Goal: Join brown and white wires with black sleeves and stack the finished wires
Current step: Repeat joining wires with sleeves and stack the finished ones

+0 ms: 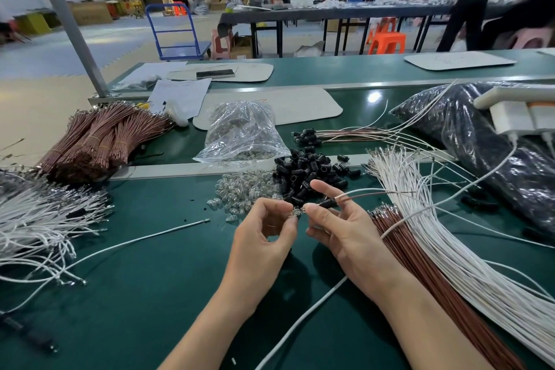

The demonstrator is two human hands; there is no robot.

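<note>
Left hand (264, 237) fingers pinched a small clear bulb (295, 213); right hand (342, 231) fingers gripped a black tubular sleeve (326, 204) trailing brown and white wires (375, 194).

Two hands (264, 234) (342, 231), two brown piles (99, 141) (414, 261), two white piles (39, 219) (450, 249)

The left hand (262, 245) and the right hand (350, 234) are bare. Behind each one is a long, thin arm, the left forearm (214, 326) and the right forearm (420, 324), bare too. The fingers (323, 190) are long and slim.
</note>
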